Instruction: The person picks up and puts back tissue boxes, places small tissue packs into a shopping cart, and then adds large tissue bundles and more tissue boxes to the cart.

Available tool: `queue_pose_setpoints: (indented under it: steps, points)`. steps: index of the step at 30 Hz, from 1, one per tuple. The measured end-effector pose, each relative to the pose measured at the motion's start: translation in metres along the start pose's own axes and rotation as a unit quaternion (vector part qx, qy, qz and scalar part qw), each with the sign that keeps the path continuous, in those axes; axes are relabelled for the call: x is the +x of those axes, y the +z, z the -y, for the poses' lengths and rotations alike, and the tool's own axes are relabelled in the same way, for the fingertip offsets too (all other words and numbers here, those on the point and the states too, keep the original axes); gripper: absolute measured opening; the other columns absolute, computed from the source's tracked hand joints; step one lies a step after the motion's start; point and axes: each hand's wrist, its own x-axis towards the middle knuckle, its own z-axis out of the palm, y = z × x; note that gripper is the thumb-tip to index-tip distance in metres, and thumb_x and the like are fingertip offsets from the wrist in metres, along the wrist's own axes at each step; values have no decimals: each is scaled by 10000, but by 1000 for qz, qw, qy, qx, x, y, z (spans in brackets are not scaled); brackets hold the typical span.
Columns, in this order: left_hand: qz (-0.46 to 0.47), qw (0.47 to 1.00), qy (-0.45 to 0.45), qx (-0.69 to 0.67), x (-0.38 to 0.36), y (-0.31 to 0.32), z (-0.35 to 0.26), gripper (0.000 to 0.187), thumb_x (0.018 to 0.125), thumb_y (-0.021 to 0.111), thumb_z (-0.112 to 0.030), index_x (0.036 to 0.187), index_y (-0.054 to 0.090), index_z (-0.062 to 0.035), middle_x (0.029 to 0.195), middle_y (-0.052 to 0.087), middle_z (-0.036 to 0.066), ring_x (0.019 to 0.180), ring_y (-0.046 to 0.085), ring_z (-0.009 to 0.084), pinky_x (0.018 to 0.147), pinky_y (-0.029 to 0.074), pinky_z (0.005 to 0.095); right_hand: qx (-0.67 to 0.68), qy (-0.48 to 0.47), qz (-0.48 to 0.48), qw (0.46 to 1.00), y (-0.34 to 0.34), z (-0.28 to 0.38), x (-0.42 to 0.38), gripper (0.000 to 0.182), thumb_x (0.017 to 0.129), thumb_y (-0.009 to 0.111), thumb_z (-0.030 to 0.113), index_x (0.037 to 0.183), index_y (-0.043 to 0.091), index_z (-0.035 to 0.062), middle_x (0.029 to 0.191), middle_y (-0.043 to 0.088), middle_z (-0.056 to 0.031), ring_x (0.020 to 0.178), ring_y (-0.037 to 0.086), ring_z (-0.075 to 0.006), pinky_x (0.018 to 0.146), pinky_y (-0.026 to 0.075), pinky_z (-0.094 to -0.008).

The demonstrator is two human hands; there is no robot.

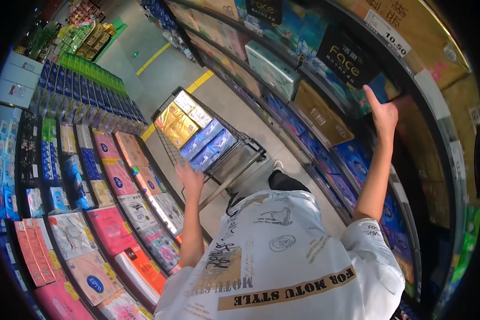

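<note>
My right hand [384,114] is raised at the shelf on the right. One digit stretches out at the lower edge of a dark "Face" tissue pack [346,56]; the other fingers are mostly hidden, and nothing is visibly held. Beside the near end of a wire shopping cart [237,146] is my left hand [189,176], blurred by motion, its fingers apart and empty. The cart carries a gold pack [176,125], white packs [193,108] and blue packs [210,141]. A brown-gold pack [320,113] lies on the shelf below the "Face" pack.
Shelves of pink, white and orange tissue packs [110,229] line the left side. Blue and green packs [85,90] are stacked farther back. A price label [389,34] reads 10.50 at the upper right. Yellow lines [200,81] mark the grey floor.
</note>
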Motion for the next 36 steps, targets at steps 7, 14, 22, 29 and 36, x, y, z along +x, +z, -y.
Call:
queue_pose_setpoints:
  steps: [7, 14, 22, 29, 36]
  points:
    - [-147, 887, 408, -157, 197, -132, -310, 632, 757, 753, -80, 1359, 565, -41, 1424, 507, 203, 1336, 467, 417, 1129, 378, 490, 40, -225, -106, 968, -8, -19, 9, 691, 697, 942, 225, 1238, 610, -49, 1207, 664, -153, 1105, 625, -220, 991, 475, -337]
    - [-221, 820, 519, -97, 284, -131, -438, 746, 685, 825, -161, 1356, 519, -47, 1391, 504, 206, 1312, 471, 407, 1094, 395, 479, -172, -349, 56, 919, -10, -19, -2, 341, 768, 885, 205, 1022, 752, 21, 935, 758, -82, 869, 730, -207, 813, 563, -344]
    - [-182, 833, 522, -34, 313, -143, -436, 711, 609, 814, -190, 1253, 531, -86, 1268, 446, 217, 1231, 410, 454, 1067, 333, 543, 95, -225, 65, 967, 11, -32, -2, 386, 754, 898, 174, 1076, 758, 12, 961, 764, -96, 923, 725, -207, 917, 517, -313]
    - [-116, 788, 603, -46, 337, -146, -414, 936, 621, 842, -230, 1420, 381, -73, 1467, 414, 213, 1441, 306, 451, 1130, 278, 562, 55, -365, -39, 929, 26, -65, -5, 802, 760, 879, 204, 1421, 462, 24, 1357, 561, -169, 1261, 550, -312, 1115, 345, -440]
    - [-122, 746, 654, -13, 348, -171, -401, 1040, 585, 875, -221, 1470, 373, -7, 1411, 447, 233, 1337, 424, 430, 1074, 353, 509, 203, -424, -144, 871, 41, -47, -5, 866, 822, 835, 245, 1496, 316, 82, 1379, 511, -188, 1244, 542, -339, 1089, 409, -476]
